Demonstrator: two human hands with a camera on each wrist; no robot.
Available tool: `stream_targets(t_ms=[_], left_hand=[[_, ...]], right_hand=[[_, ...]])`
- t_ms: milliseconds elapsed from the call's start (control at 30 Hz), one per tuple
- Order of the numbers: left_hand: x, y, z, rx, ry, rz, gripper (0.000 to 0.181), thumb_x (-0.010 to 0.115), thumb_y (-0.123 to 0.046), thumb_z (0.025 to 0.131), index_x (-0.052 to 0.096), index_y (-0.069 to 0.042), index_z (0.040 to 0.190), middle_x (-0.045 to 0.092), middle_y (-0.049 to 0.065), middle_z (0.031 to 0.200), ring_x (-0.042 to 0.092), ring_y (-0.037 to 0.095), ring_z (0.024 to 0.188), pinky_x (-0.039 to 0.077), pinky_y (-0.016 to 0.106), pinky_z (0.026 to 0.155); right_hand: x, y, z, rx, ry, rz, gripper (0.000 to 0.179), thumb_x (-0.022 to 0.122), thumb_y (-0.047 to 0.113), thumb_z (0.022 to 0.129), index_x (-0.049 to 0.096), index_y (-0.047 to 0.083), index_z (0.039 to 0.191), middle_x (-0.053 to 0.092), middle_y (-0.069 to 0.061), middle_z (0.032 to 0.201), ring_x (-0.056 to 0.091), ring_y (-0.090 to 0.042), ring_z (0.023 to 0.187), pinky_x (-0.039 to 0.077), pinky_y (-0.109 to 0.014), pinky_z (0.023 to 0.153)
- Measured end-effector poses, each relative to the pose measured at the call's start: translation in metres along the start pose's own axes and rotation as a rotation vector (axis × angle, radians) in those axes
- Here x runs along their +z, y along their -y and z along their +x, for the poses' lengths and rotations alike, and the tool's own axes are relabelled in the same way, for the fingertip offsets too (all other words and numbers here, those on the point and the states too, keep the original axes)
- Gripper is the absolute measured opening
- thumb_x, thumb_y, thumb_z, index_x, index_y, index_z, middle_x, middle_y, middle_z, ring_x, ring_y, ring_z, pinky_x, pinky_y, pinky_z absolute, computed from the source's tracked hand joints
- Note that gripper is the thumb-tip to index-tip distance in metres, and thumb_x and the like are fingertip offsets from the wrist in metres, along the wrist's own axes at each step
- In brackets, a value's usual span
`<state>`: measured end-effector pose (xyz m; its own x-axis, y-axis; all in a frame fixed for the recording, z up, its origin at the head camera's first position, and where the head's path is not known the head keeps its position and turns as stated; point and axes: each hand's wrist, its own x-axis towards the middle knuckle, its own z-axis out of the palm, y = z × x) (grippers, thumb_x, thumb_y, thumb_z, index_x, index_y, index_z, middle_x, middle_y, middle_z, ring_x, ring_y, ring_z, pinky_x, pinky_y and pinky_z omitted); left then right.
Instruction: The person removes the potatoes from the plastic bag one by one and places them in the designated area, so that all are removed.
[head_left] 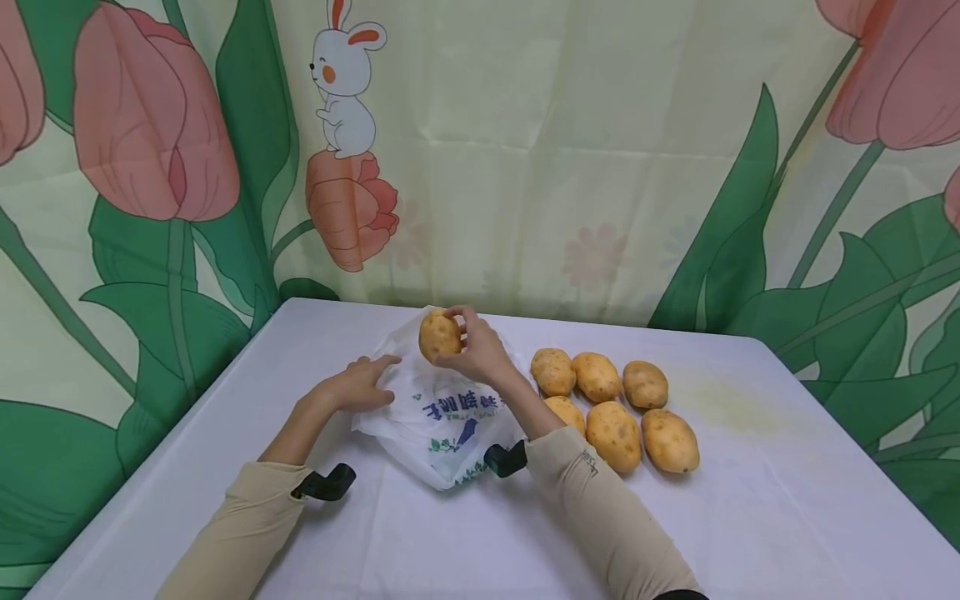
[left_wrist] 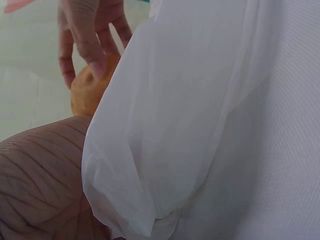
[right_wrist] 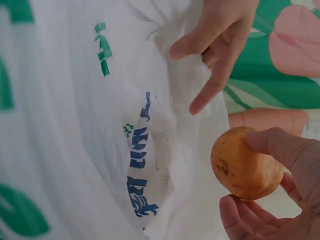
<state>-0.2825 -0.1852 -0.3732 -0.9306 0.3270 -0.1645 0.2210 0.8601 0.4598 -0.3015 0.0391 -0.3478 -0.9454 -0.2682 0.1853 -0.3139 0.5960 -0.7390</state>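
Note:
My right hand [head_left: 482,352] holds a yellow-brown potato [head_left: 437,336] above the far part of a white plastic bag [head_left: 420,450]. In the right wrist view, thumb and fingers pinch the potato [right_wrist: 239,165] from opposite sides. The bag lies on the table, with blue lettering and green print on its upper face. My left hand [head_left: 358,386] is at the bag's left side, thumb and index finger [right_wrist: 210,90] extended and spread apart. Bag plastic [left_wrist: 150,125] hides most of this hand's fingers in the left wrist view; whether they pinch the film is unclear.
Several potatoes [head_left: 615,435] lie grouped in two rows to the right of the bag, one partly behind my right forearm. A white cloth covers the table [head_left: 750,517]. Behind it hangs a curtain [head_left: 600,167] printed with tulips and a rabbit.

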Motion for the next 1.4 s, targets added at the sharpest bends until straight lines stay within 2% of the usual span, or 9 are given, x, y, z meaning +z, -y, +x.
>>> stream_targets(t_ms=[400,667,800,1000,1233,1400], left_hand=[[0.001,-0.003,-0.001,0.016,-0.017,0.008,0.067,0.063,-0.018,0.093,0.040,-0.001,0.153,0.046,0.037,0.142,0.045,0.050,0.130,0.042,0.066,0.104],[0.001,-0.005,-0.001,0.022,-0.019,0.027,0.067,0.064,-0.018,0.091,0.041,-0.001,0.152,0.046,0.038,0.140,0.045,0.051,0.129,0.043,0.067,0.102],[0.001,-0.004,-0.001,0.015,-0.022,0.035,0.067,0.064,-0.018,0.091,0.041,-0.001,0.152,0.046,0.038,0.140,0.046,0.050,0.128,0.044,0.067,0.102],[0.002,0.000,0.000,0.006,-0.020,0.040,0.068,0.064,-0.019,0.092,0.040,-0.001,0.152,0.046,0.038,0.140,0.046,0.050,0.128,0.043,0.067,0.102],[0.005,0.001,0.002,0.001,-0.023,0.041,0.067,0.065,-0.019,0.092,0.041,-0.002,0.152,0.045,0.038,0.142,0.045,0.050,0.129,0.043,0.068,0.102],[0.005,0.000,0.002,0.002,-0.026,0.040,0.067,0.065,-0.019,0.092,0.041,-0.002,0.153,0.044,0.037,0.144,0.044,0.051,0.130,0.043,0.068,0.103]], right_hand=[[-0.011,0.007,-0.029,-0.092,0.008,0.042,0.070,0.084,0.017,0.084,0.044,0.019,0.141,0.058,-0.017,0.131,0.063,-0.032,0.116,0.056,-0.047,0.092],[-0.021,0.010,-0.051,-0.148,0.008,0.067,0.070,0.085,0.015,0.084,0.046,0.020,0.142,0.057,-0.014,0.137,0.062,-0.031,0.116,0.059,-0.036,0.083],[-0.025,0.013,-0.062,-0.152,0.012,0.076,0.071,0.085,0.017,0.084,0.046,0.022,0.143,0.056,-0.011,0.140,0.061,-0.030,0.118,0.058,-0.035,0.083],[-0.028,0.011,-0.075,-0.152,0.001,0.110,0.072,0.086,0.016,0.083,0.046,0.022,0.143,0.056,-0.009,0.141,0.061,-0.029,0.118,0.058,-0.046,0.087],[-0.037,0.011,-0.092,-0.128,-0.006,0.136,0.072,0.086,0.016,0.082,0.047,0.022,0.143,0.056,-0.008,0.140,0.060,-0.028,0.118,0.057,-0.043,0.088],[-0.044,0.009,-0.102,-0.155,-0.005,0.125,0.072,0.086,0.018,0.083,0.046,0.022,0.144,0.055,-0.011,0.140,0.061,-0.030,0.118,0.057,-0.042,0.089]])
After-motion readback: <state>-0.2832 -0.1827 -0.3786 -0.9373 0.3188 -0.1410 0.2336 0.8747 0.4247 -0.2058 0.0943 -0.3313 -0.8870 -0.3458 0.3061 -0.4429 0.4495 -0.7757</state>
